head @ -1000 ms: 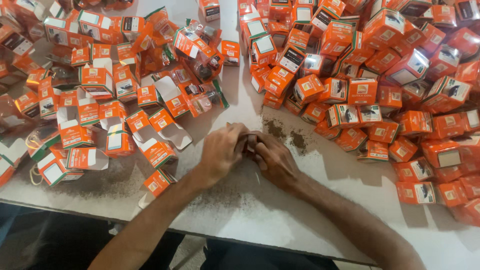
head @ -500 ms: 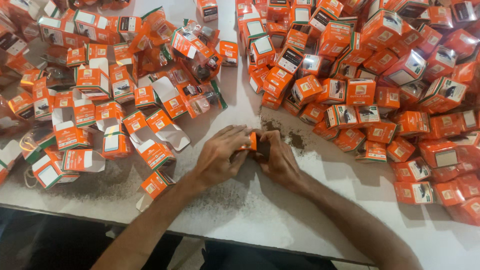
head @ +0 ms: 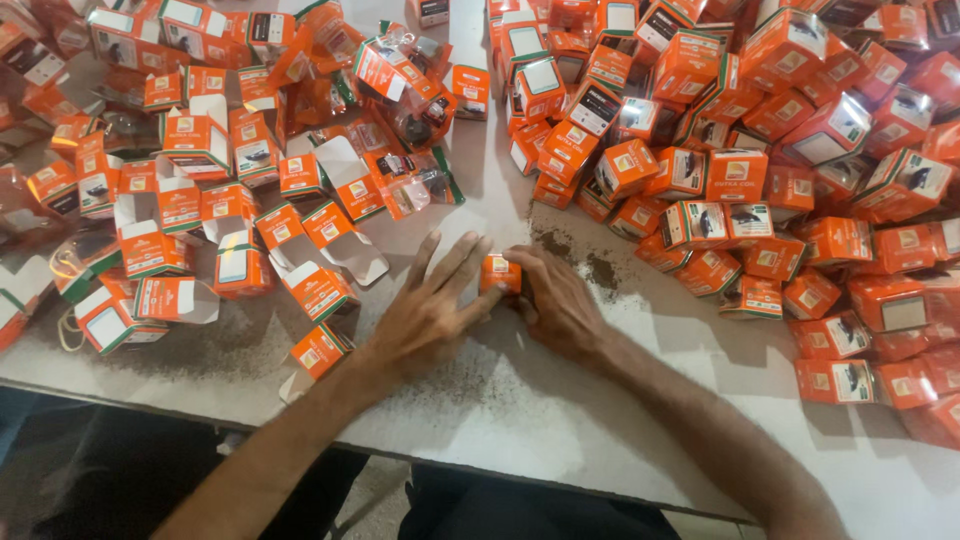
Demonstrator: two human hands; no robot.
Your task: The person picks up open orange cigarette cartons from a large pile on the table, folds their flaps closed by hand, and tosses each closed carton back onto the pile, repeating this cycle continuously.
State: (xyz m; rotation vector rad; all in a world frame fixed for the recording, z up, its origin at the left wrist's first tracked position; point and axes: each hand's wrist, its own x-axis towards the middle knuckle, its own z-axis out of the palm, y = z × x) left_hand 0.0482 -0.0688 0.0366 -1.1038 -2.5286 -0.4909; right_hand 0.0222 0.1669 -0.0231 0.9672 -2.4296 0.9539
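Note:
A small orange box (head: 498, 272) rests on the white table (head: 520, 400) between both hands. My right hand (head: 555, 305) grips it from the right side with thumb and fingers. My left hand (head: 430, 310) lies flat beside it with fingers spread, its fingertips pressing the box's left side. The lower part of the box is hidden behind the fingers.
A heap of closed orange boxes (head: 760, 150) covers the table's right side. Open and flattened orange boxes (head: 200, 190) lie scattered on the left, some in clear plastic bags (head: 400, 90). Dark dust patches (head: 590, 265) mark the tabletop. The table's front edge (head: 560, 490) runs below my forearms.
My hands were clasped together around something small; now the left hand has opened flat, and the orange box shows between the fingertips.

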